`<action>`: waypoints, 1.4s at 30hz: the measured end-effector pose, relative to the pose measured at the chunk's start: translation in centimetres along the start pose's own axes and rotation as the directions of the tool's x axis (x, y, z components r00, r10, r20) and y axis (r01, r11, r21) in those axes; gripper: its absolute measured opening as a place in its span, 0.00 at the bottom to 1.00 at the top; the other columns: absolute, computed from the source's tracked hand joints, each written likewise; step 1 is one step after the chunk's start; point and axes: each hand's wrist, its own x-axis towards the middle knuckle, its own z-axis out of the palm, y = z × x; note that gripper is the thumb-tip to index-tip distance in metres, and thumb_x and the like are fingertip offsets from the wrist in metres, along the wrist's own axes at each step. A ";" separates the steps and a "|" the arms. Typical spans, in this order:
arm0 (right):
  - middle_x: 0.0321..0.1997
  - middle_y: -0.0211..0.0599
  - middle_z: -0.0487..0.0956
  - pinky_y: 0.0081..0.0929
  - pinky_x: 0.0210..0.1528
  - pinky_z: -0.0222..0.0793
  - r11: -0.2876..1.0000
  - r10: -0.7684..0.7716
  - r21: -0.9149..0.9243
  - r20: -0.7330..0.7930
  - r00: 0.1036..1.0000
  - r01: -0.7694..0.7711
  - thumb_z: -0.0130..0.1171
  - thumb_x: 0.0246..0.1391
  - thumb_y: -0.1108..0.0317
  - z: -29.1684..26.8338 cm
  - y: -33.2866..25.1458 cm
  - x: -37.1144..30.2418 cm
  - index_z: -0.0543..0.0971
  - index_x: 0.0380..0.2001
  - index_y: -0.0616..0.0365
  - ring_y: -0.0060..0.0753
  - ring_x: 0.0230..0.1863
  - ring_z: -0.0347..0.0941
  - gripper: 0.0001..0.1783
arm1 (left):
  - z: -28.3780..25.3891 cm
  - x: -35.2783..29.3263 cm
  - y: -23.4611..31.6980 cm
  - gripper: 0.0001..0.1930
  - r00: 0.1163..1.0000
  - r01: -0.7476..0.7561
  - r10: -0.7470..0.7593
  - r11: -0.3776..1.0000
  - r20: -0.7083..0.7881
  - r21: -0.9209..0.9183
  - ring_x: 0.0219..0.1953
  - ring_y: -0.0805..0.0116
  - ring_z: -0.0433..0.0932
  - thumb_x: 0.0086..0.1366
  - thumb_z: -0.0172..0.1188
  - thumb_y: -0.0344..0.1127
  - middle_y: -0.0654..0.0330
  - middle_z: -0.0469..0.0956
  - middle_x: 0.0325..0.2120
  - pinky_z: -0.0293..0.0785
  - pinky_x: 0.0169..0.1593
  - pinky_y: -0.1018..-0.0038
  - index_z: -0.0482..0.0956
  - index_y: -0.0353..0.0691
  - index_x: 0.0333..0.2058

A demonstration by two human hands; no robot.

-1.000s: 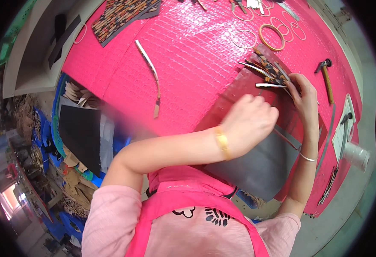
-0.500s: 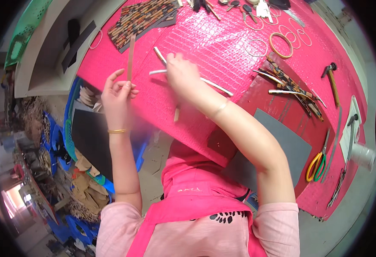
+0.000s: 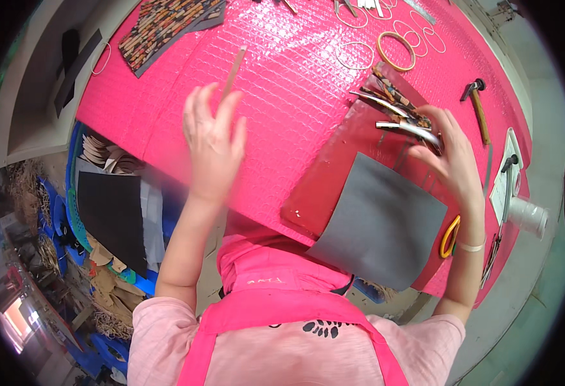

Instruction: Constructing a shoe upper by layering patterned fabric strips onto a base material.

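Note:
My left hand [image 3: 215,138] is over the left part of the pink-covered table, its fingers spread. A thin brown strip [image 3: 234,72] runs up from behind its fingertips; the fingers hide whether they touch it. On the right, my right hand [image 3: 450,151] curves around the end of a bundle of patterned and white-edged strips [image 3: 395,106], thumb and fingers apart on either side. That bundle lies on a dark red board [image 3: 321,193]. A dark grey sheet [image 3: 382,222] covers the board's near part.
Patterned sheets [image 3: 166,29] lie far left. A round wooden ring [image 3: 379,48], thin pale loops [image 3: 354,56] and a hammer [image 3: 481,116] lie far right. Yellow-handled scissors [image 3: 449,237] are partly behind my right forearm. A black sheet [image 3: 112,215] sits left, below table level.
My right hand has moved right, from the pale strips mid-table to the bundle; those strips no longer show there. My left hand's fingers have spread, and the brown strip now tilts right.

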 end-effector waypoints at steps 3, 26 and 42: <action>0.27 0.43 0.68 0.34 0.32 0.64 0.968 -0.138 0.215 0.016 0.990 0.132 0.56 0.51 0.68 1.9 -1.0 -3.3 0.72 0.31 0.62 0.44 0.29 0.68 0.09 | -2.7 -0.9 3.3 0.11 0.901 0.347 0.108 0.403 0.421 -0.847 0.34 0.68 0.77 0.59 0.56 0.28 0.57 0.77 0.31 0.71 0.43 0.76 0.77 0.35 0.41; 0.30 0.24 0.77 0.47 0.66 0.34 0.983 -0.181 -0.081 -0.391 0.902 0.162 0.62 0.36 0.72 5.2 -6.8 -7.0 0.80 0.26 0.50 0.29 0.46 0.71 0.09 | -7.0 -1.7 9.5 0.06 0.611 0.782 0.260 -0.341 0.748 -0.521 0.19 0.80 0.73 0.60 0.57 0.27 0.62 0.76 0.25 0.69 0.23 0.85 0.78 0.32 0.35; 0.25 0.28 0.77 0.44 0.62 0.52 0.880 0.083 0.474 -0.180 0.980 0.013 0.60 0.38 0.76 5.9 -5.6 -7.9 0.75 0.22 0.57 0.30 0.39 0.76 0.05 | -6.7 -3.6 9.8 0.04 0.865 0.469 0.241 -0.070 0.441 -0.881 0.20 0.75 0.73 0.55 0.58 0.22 0.59 0.75 0.21 0.68 0.24 0.79 0.77 0.32 0.31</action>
